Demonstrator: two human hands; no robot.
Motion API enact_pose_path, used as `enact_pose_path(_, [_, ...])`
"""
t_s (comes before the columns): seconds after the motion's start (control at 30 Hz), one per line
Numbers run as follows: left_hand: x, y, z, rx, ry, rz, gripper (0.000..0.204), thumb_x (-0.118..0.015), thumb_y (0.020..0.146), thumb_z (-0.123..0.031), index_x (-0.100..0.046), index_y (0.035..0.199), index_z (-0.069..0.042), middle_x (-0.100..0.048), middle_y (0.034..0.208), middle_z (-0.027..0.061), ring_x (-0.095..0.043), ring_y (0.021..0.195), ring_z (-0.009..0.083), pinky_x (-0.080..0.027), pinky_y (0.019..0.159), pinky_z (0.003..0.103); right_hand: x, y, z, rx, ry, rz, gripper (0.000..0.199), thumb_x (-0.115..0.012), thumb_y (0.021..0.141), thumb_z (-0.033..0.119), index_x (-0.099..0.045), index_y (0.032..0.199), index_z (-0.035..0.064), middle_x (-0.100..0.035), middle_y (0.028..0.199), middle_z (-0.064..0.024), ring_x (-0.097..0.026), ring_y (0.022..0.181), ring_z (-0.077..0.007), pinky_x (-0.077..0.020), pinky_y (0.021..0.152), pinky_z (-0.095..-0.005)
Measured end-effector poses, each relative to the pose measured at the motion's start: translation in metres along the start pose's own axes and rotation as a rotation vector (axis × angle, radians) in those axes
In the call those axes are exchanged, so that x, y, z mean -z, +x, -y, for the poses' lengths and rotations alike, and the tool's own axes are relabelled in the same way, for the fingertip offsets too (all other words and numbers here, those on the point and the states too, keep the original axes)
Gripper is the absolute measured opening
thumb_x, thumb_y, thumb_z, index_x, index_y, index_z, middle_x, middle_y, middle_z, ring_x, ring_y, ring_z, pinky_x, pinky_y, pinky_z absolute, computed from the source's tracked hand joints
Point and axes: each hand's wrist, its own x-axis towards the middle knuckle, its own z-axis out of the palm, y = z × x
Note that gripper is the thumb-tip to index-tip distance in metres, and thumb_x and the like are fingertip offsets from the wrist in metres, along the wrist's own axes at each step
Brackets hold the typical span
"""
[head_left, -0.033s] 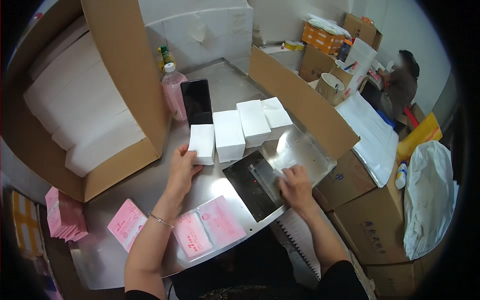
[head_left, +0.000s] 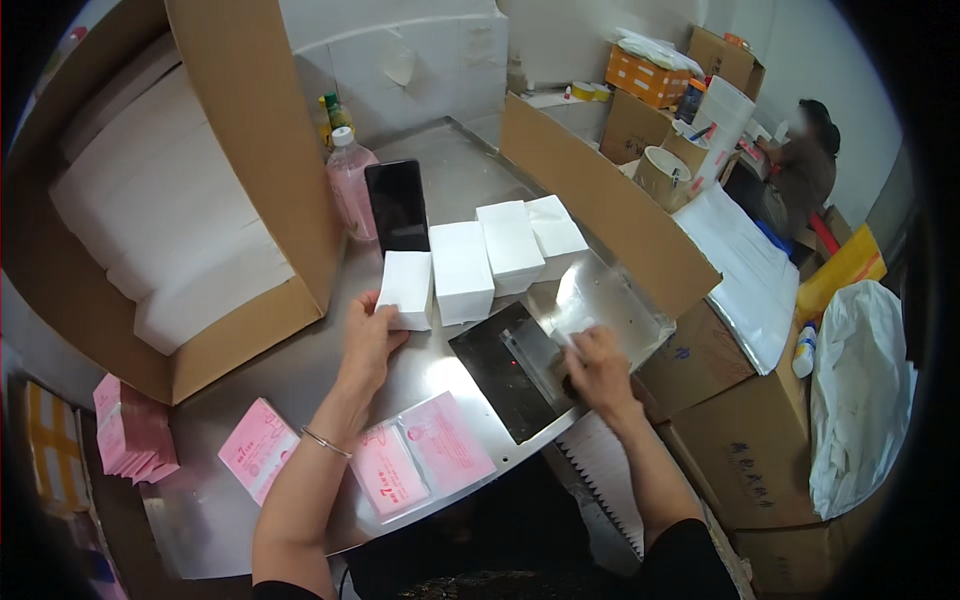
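On the metal table, my left hand grips the lower left side of a small stack of white tissues, thumb against its front. Three more white stacks stand beside it to the right: a taller one, another and the farthest. My right hand is closed over the right edge of a black panel set in the table top. A clear strip lies across that panel next to my fingers. Something small and whitish shows at the fingertips, too blurred to name.
Pink printed packets lie near the front edge, with a pink pile further left. A large carton of white tissues leans at left. Behind the stacks stand a phone and pink bottle. A person sits far right.
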Motion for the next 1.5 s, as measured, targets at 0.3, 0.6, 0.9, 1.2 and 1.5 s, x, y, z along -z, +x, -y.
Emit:
enact_pose_path(0.3, [0.000, -0.009, 0.015, -0.072, 0.039, 0.020, 0.041, -0.065, 0.095, -0.015, -0.048, 0.131, -0.005, -0.058, 0.120, 0.0068, -0.057, 0.099, 0.0135, -0.051, 0.083, 0.028, -0.018, 0.004, 0.016, 0.154, -0.408, 0.016, 0.013, -0.068, 0.082, 0.007, -0.063, 0.091, 0.0003, -0.059, 0.096, -0.0170, -0.058, 0.093, -0.0338, -0.0476, 0.076, -0.0429])
enact_pose_path(0.6, [-0.009, -0.007, 0.022, -0.144, 0.065, 0.067, 0.048, -0.063, 0.094, -0.012, -0.046, 0.138, -0.005, -0.058, 0.119, 0.0062, -0.056, 0.097, 0.0128, -0.050, 0.081, 0.028, -0.031, 0.131, -0.068, -0.472, 0.670, -0.394, 0.022, -0.060, 0.096, 0.018, -0.068, 0.100, -0.0023, -0.062, 0.074, -0.0047, -0.061, 0.065, -0.0148, -0.0478, 0.058, -0.0303])
enact_pose_path(0.9, [-0.025, 0.013, 0.019, -0.266, 0.193, 0.161, 0.048, -0.060, 0.089, -0.010, -0.055, 0.136, -0.001, -0.065, 0.114, 0.0096, -0.060, 0.097, 0.0163, -0.048, 0.085, 0.027, -0.001, 0.066, -0.051, -0.540, 0.917, -0.445, 0.030, -0.059, 0.100, 0.024, -0.067, 0.112, -0.0029, -0.067, 0.094, -0.0051, -0.063, 0.073, -0.0129, -0.0539, 0.065, -0.0281])
enact_pose_path(1.2, [-0.065, 0.063, 0.028, -0.271, 0.264, 0.209, 0.051, -0.055, 0.088, -0.018, -0.059, 0.136, -0.003, -0.067, 0.103, 0.0139, -0.060, 0.088, 0.0171, -0.048, 0.082, 0.029, 0.025, 0.022, -0.057, -0.534, 0.498, -0.517, 0.031, -0.056, 0.103, 0.024, -0.063, 0.094, -0.0053, -0.057, 0.082, -0.0011, -0.050, 0.073, -0.0076, -0.0455, 0.066, -0.0276])
enact_pose_path(1.5, [-0.081, 0.103, 0.036, -0.491, 0.335, 0.270, 0.055, -0.049, 0.089, -0.019, -0.049, 0.142, -0.001, -0.061, 0.109, 0.0155, -0.057, 0.095, 0.0207, -0.046, 0.088, 0.031, 0.024, -0.023, -0.022, -0.721, 0.580, -0.504, 0.026, -0.058, 0.101, 0.018, -0.061, 0.092, -0.0057, -0.054, 0.076, 0.0025, -0.045, 0.071, -0.0054, -0.0382, 0.061, -0.0256])
